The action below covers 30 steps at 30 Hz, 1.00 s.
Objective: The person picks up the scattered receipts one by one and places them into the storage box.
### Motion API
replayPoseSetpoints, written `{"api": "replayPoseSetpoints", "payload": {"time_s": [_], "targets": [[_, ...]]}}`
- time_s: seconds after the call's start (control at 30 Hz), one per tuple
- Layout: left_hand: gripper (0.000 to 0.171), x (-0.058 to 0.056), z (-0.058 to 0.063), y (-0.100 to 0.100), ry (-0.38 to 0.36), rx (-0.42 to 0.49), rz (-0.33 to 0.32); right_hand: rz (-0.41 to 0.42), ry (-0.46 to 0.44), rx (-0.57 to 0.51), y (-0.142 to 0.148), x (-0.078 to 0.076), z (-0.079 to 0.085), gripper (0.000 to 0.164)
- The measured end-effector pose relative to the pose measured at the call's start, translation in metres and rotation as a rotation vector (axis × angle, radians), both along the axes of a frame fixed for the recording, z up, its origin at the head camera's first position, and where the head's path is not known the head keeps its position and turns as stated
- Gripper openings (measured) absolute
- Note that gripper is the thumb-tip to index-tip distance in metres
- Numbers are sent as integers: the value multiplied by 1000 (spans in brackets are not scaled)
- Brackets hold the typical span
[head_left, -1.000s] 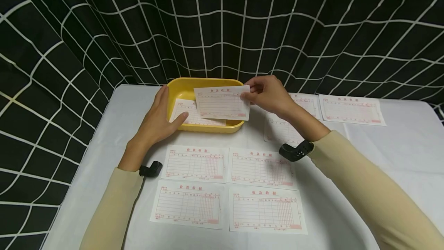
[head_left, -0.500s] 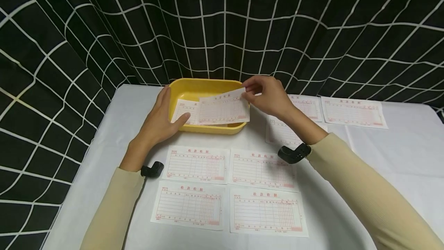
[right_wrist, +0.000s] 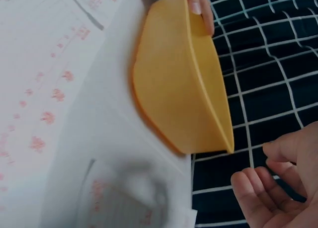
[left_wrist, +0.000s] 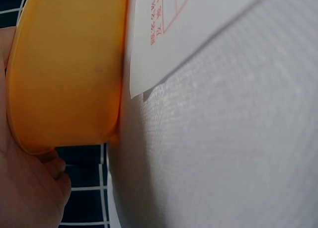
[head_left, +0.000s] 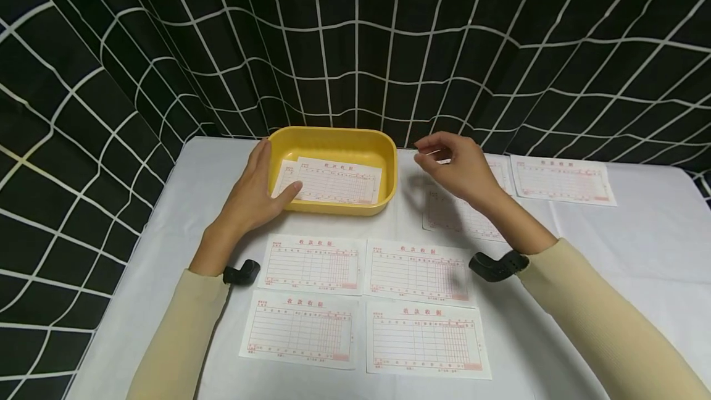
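My left hand (head_left: 248, 187) holds the left end of a yellow plastic basin (head_left: 389, 171), its thumb over the front rim and its fingers along the outer side. In the left wrist view the fingers of this hand (left_wrist: 30, 188) wrap the basin's end wall (left_wrist: 69, 74). Inside the basin lie overlapping receipt slips (head_left: 339, 183) printed in red. My right hand (head_left: 458, 165) hovers right of the basin, above receipt slips on the table. Its fingers are loosely bent, with nothing between thumb and fingertips, as the right wrist view shows at the hand (right_wrist: 283, 183).
Several receipt slips lie in front of the basin in two rows, among them a near-left slip (head_left: 300, 330) and a near-right slip (head_left: 428, 339). Farther right is another slip (head_left: 562, 179). A black curtain with white grid lines (head_left: 355, 48) hangs behind the white-covered table (head_left: 611, 252).
The right hand has let go of a receipt slip, which now lies in the basin on another slip. That hand has moved right, away from the basin; the left hand has stayed in place.
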<state>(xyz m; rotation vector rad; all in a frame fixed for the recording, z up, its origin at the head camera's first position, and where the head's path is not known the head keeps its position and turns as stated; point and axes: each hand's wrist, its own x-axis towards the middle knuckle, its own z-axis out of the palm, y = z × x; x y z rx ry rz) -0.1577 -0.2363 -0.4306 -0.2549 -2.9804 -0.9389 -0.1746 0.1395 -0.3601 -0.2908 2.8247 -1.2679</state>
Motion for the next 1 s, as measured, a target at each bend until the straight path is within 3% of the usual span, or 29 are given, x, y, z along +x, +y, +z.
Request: {"api": "replayPoseSetpoints", "payload": {"time_s": [0.63,1.0], "targets": [[105,-1,-2,1,-4,-10,5,17,75,-9,35,60,-27,29],[105,0,-1,0,1,-3,3,59,278,94,41,96,-49,30]]}}
